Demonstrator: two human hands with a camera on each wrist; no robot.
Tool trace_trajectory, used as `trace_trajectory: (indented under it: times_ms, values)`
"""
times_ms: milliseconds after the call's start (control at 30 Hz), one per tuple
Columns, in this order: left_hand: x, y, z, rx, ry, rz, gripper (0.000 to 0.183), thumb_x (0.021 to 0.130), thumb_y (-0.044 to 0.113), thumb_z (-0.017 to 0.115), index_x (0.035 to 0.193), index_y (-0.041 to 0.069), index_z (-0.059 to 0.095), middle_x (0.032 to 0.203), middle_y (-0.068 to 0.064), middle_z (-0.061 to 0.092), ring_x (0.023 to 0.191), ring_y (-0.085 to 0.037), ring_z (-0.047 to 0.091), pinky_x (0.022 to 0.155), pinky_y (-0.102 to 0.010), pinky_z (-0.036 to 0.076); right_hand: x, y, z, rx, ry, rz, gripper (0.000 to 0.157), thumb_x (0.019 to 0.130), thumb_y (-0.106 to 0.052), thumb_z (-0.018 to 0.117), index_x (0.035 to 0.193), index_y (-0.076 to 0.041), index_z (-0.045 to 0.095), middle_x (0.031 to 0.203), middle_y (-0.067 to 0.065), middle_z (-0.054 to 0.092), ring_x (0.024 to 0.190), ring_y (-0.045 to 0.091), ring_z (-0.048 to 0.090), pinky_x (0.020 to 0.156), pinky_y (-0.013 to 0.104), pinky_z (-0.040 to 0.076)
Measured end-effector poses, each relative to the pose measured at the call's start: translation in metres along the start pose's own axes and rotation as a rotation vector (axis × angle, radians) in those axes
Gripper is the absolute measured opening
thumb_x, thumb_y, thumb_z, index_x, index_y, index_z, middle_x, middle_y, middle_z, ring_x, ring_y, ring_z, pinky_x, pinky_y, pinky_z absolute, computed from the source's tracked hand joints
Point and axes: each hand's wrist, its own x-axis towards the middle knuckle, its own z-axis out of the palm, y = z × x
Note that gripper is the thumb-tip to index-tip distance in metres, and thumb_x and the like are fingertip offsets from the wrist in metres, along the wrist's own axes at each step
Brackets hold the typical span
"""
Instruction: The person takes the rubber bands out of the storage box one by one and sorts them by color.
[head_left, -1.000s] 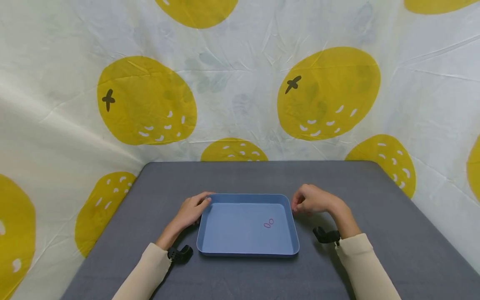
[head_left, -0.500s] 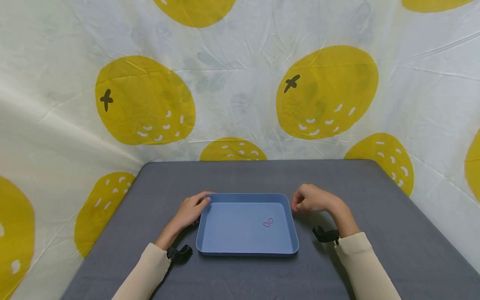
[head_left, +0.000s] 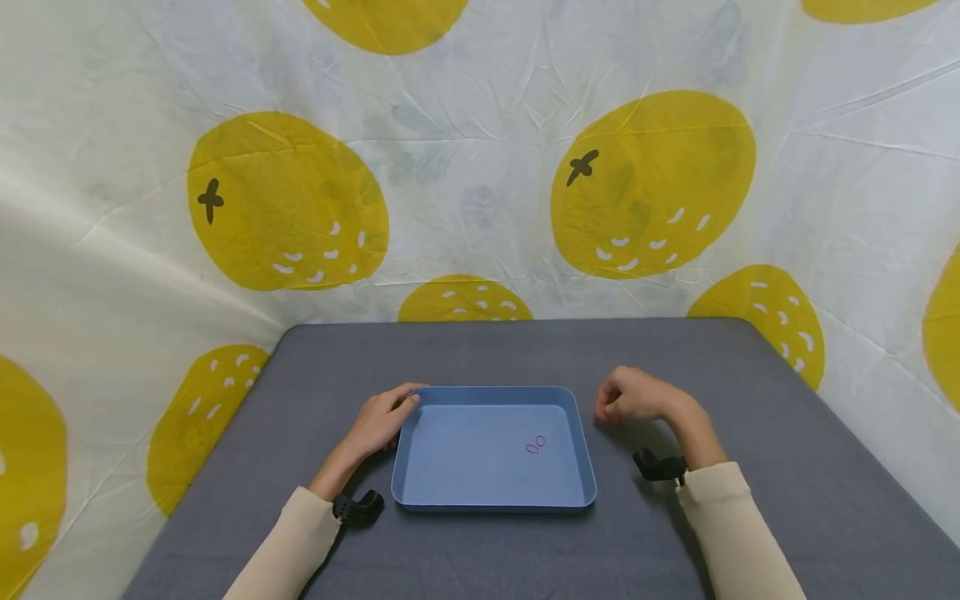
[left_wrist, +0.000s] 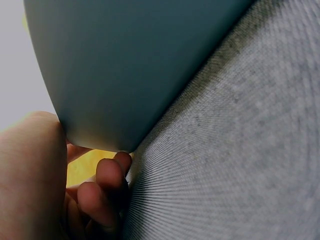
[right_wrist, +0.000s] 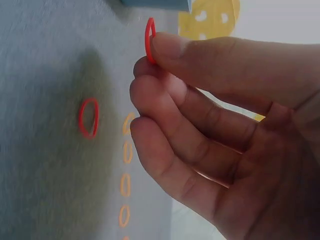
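Observation:
My left hand [head_left: 378,418] grips the far left corner of a shallow blue tray [head_left: 487,507], its thumb on the rim; in the left wrist view its fingers [left_wrist: 109,172] curl by the tray's outer wall [left_wrist: 125,75]. Two thin red rubber bands [head_left: 536,445] lie in the tray, right of its middle. To the tray's right, just above the table, my right hand [head_left: 637,396] pinches one red rubber band [right_wrist: 148,42] between thumb and fingertips. Another red rubber band [right_wrist: 80,120] lies on the table below that hand.
Several orange rubber bands [right_wrist: 125,185] lie in a row on the table in the right wrist view. A grey cloth covers the table [head_left: 495,558]. Behind and beside it hangs a white curtain [head_left: 472,192] with yellow fruit prints.
My right hand has moved a little to the right, away from the tray's right rim. The left hand and the tray stay in place.

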Motion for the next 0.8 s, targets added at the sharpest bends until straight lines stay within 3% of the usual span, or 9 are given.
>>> trace_trajectory:
  times_ms: [267,500,800]
  values:
    - [0.000,-0.001,0.000,0.014,-0.004,-0.005,0.035,0.110,0.044,0.048,0.142,0.037,0.061,0.061,-0.003,0.056,0.042,-0.021,0.053,0.042,-0.037,0.048,-0.010,0.022,-0.006,-0.008,0.039,0.051,0.008,0.085,0.001,0.070,0.083,-0.003,0.077,0.079,0.003,0.073,0.072,0.013,0.058,0.065,0.028,0.049]
    - [-0.001,0.000,0.000,0.008,0.002,-0.004,0.035,0.110,0.043,0.048,0.141,0.037,0.061,0.064,-0.004,0.058,0.042,-0.021,0.052,0.041,-0.037,0.048,-0.018,0.040,-0.011,-0.015,0.080,0.105,0.007,0.084,0.001,0.070,0.081,-0.002,0.075,0.073,0.000,0.066,0.069,0.013,0.056,0.062,0.028,0.049]
    - [0.000,0.000,0.001,0.016,0.007,-0.002,0.037,0.109,0.046,0.048,0.142,0.036,0.062,0.065,-0.003,0.060,0.042,-0.020,0.053,0.041,-0.037,0.048,-0.018,0.047,-0.010,0.005,0.084,0.152,0.007,0.083,0.002,0.069,0.083,-0.002,0.075,0.074,0.001,0.067,0.068,0.013,0.056,0.062,0.028,0.048]
